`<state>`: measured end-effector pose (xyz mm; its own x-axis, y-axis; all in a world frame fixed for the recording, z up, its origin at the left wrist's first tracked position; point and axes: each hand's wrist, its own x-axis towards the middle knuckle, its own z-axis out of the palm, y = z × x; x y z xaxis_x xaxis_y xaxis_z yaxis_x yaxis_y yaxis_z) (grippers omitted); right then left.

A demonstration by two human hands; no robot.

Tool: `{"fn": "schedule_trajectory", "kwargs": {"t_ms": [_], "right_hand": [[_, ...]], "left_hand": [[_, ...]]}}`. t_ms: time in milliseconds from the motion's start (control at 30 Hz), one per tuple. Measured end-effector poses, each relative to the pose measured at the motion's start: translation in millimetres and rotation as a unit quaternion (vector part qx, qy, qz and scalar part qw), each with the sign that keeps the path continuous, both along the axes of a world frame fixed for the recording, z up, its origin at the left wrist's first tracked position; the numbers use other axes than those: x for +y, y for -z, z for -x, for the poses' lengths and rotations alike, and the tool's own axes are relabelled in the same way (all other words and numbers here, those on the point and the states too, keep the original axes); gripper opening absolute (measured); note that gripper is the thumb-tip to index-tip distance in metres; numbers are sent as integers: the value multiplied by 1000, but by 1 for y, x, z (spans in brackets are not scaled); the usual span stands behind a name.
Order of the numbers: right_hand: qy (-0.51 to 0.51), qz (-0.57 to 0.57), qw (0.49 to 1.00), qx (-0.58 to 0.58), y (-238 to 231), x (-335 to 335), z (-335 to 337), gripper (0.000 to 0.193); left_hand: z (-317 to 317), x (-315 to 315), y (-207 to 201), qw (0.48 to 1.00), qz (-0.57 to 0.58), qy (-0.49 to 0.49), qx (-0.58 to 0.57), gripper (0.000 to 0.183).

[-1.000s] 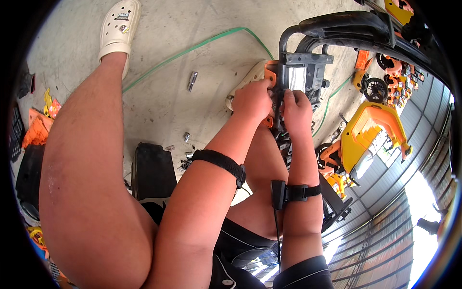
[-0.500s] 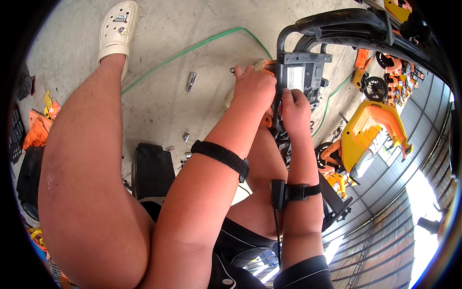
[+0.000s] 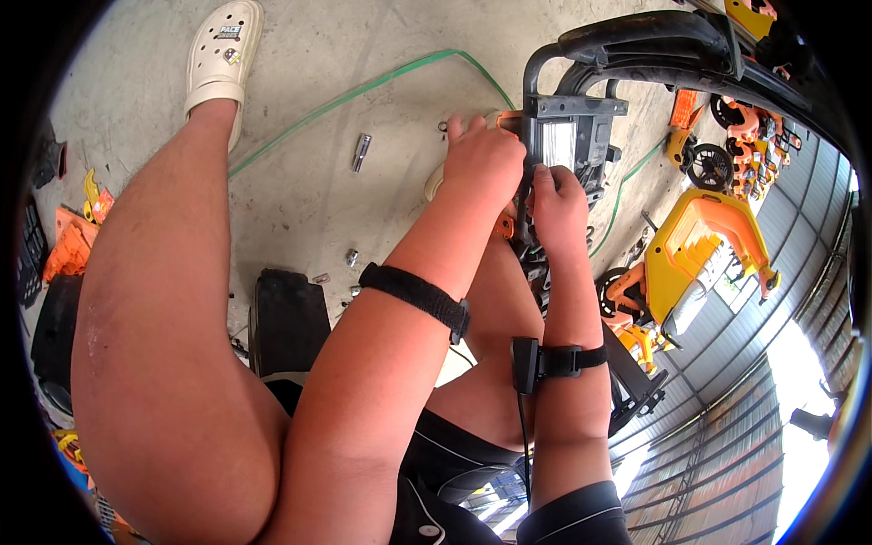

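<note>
The left hand (image 3: 486,163) had shifted up the black frame (image 3: 589,108) — silver panel (image 3: 559,145), orange bracket (image 3: 505,225) — fingers partly spread; the right hand (image 3: 559,211) curled at its edge, both grips indeterminable.

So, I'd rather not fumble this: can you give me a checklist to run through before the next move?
1. Right grip placed at the black frame: ok.
2. Left grip contact with the frame: cannot tell, its underside is hidden.
3. Floor tidy: not ok, a silver tube and small metal piece lie loose.
4. Cable away from both grips: ok.
</note>
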<state>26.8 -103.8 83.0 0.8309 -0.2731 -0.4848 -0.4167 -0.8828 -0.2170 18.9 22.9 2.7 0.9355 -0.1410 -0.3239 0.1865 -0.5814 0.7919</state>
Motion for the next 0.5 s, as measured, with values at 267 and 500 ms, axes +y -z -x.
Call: {"fn": "schedule_trajectory", "kwargs": {"t_ms": [267,500], "right_hand": [[15,-13,1000,-9,0,2,2,36],[13,0,1000,-5,1,-2,2,36]], "left_hand": [[11,-8,-10,972,108,-20,206,13],[30,-29,-9,922,234,-163,263,21]]}}
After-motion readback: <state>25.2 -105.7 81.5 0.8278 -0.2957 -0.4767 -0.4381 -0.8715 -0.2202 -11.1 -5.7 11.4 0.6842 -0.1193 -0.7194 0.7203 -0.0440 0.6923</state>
